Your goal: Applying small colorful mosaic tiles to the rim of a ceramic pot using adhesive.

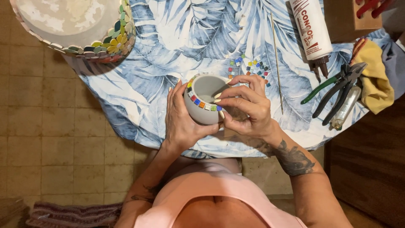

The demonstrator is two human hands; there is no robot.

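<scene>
A small grey round pot [206, 96] is held over the near edge of the table. A row of small coloured square tiles runs around the pot just under its rim. My left hand [180, 119] wraps around the pot's left side and bottom. My right hand [247, 105] rests on the pot's right rim, fingertips pressing on the tile row. Several loose coloured tiles [251, 67] lie on the cloth just behind the pot.
A blue leaf-print cloth [168, 46] covers the round table. A large mosaic-edged pot [74, 25] stands at the back left. A white glue tube [312, 29], green-handled nippers [337, 86], a thin wooden stick [276, 59] and a yellow rag [373, 76] lie to the right.
</scene>
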